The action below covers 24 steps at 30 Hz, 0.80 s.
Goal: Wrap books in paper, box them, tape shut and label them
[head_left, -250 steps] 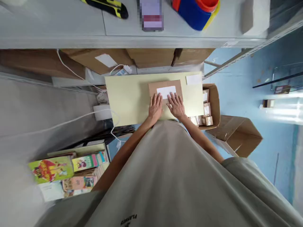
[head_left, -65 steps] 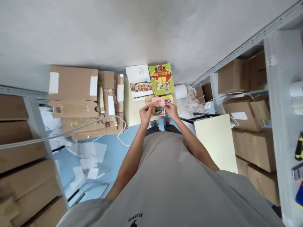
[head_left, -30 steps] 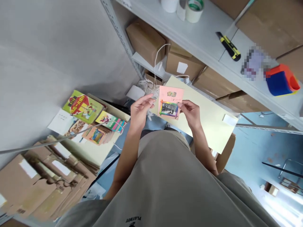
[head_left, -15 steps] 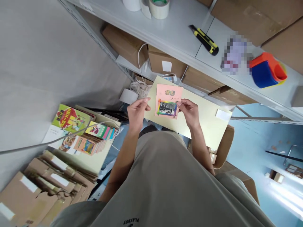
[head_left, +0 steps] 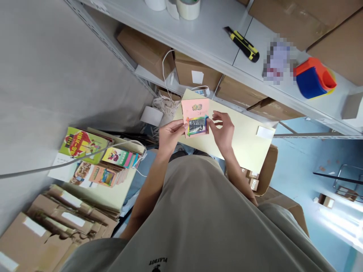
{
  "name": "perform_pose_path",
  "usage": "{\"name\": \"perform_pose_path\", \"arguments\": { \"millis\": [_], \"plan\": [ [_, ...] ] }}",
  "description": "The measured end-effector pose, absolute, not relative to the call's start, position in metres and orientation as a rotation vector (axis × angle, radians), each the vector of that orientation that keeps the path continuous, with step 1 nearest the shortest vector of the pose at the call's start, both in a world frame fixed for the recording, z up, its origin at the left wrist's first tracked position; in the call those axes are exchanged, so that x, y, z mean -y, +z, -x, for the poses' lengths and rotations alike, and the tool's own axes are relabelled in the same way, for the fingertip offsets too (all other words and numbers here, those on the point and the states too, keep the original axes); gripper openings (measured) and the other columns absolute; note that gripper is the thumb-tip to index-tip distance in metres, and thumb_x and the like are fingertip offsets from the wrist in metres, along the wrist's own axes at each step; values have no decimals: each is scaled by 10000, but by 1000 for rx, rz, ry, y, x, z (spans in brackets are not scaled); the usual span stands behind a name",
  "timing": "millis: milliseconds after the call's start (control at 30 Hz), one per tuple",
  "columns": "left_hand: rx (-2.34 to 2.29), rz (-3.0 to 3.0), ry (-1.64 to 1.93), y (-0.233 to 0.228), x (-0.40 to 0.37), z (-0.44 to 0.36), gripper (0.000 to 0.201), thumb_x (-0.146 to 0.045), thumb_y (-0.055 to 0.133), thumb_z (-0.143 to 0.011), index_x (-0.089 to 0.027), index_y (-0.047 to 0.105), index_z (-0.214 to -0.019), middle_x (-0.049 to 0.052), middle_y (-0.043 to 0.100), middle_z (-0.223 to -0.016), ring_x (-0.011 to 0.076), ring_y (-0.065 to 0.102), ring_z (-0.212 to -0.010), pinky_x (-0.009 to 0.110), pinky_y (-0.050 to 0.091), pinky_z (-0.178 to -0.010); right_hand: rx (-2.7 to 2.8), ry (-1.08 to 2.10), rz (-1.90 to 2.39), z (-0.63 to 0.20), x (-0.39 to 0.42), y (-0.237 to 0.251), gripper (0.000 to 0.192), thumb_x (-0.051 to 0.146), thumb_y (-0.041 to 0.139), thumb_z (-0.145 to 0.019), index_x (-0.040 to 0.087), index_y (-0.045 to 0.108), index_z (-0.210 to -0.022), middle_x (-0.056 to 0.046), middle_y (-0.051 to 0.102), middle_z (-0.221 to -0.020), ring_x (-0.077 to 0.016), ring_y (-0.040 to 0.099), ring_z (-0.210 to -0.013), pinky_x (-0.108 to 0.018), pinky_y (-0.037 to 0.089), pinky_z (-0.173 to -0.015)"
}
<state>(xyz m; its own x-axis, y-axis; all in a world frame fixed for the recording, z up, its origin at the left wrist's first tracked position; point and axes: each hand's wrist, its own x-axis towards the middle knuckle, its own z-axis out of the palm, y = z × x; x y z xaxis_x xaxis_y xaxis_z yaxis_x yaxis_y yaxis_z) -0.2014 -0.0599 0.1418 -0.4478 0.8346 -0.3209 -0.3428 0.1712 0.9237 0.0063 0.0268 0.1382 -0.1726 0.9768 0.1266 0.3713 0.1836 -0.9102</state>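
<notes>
A pink booklet (head_left: 195, 107) with a rainbow-framed black-and-white picture on its cover is held up over the pale yellow tabletop (head_left: 241, 132). My left hand (head_left: 171, 135) pinches it at the lower left edge, thumb on the cover and fingers behind. At the right edge is my right hand (head_left: 223, 130), its thumb tip at or just touching the booklet and its fingers curled apart from the thumb.
On the shelf above lie a box cutter (head_left: 242, 44), tape rolls (head_left: 188, 9) and a red-and-blue tape dispenser (head_left: 314, 77). Books (head_left: 85, 145) are stacked on a side table at left, near flattened cardboard boxes (head_left: 65, 219). A cable (head_left: 65, 164) crosses the left side.
My left hand has moved right and now grips the booklet's left edge. My right hand has loosened its pinch, its fingers lifting off. The booklet has shifted slightly left.
</notes>
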Motion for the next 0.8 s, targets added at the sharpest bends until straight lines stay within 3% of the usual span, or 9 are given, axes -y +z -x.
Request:
{"name": "perform_pose_path", "arguments": {
  "millis": [67, 133, 300, 433, 533, 667, 800],
  "plan": [
    [-1500, -557, 1535, 143, 62, 198, 606, -606, 1087, -670, -167, 938, -1061, 116, 913, -1076, 328, 878, -1012, 429, 745, -897, 1796, 838, 1294, 2, -17, 142, 395, 588, 652, -1158, 274, 869, -1262, -135, 829, -1260, -284, 802, -1163, -449, 735, -952],
    [-1555, -626, 1552, 144, 64, 191, 545, -572, 1061, -728, -172, 945, -1079, 100, 915, -1076, 321, 878, -1013, 421, 742, -909, 1856, 907, 1243, 14, -3, 148, 438, 614, 626, -1167, 276, 877, -1291, -136, 847, -1295, -292, 819, -1169, -467, 741, -1007],
    [-1596, -872, 1536, 146, 76, 175, 470, -573, 971, -876, -233, 942, -1200, 75, 910, -1213, 316, 881, -1091, 465, 744, -1021, 1725, 1148, 1221, 41, 25, 157, 649, 762, 772, -1030, 316, 799, -1501, -73, 849, -1429, -315, 835, -1269, -471, 743, -1079],
    [-1613, -986, 1482, 148, 82, 189, 533, -621, 915, -939, -262, 891, -1333, 97, 882, -1338, 317, 860, -1222, 462, 728, -1074, 1556, 1216, 1255, 32, 14, 152, 548, 742, 701, -1078, 290, 860, -1342, -63, 904, -1255, -300, 877, -1146, -439, 741, -1004],
    [-1581, -898, 1491, 147, 80, 211, 539, -683, 838, -1002, -232, 885, -1293, 139, 876, -1340, 323, 826, -1311, 479, 674, -1175, 1509, 1329, 1208, 18, 0, 148, 582, 776, 759, -1022, 259, 873, -1264, -83, 915, -1173, -299, 883, -1085, -430, 732, -937],
    [-1363, -681, 1372, 141, 77, 228, 606, -757, 884, -928, -177, 908, -1104, 155, 903, -1174, 336, 882, -1095, 517, 731, -1057, 1486, 1407, 1189, 14, -5, 146, 603, 803, 785, -988, 259, 871, -1234, -87, 917, -1154, -285, 879, -1068, -430, 730, -913],
    [-1404, -622, 1395, 139, 77, 229, 609, -740, 961, -845, -175, 917, -1068, 128, 910, -1112, 306, 880, -989, 468, 751, -955, 1454, 1400, 1221, 20, -1, 141, 600, 790, 786, -991, 254, 868, -1248, -99, 913, -1214, -298, 884, -1095, -455, 741, -953]
  ]
}}
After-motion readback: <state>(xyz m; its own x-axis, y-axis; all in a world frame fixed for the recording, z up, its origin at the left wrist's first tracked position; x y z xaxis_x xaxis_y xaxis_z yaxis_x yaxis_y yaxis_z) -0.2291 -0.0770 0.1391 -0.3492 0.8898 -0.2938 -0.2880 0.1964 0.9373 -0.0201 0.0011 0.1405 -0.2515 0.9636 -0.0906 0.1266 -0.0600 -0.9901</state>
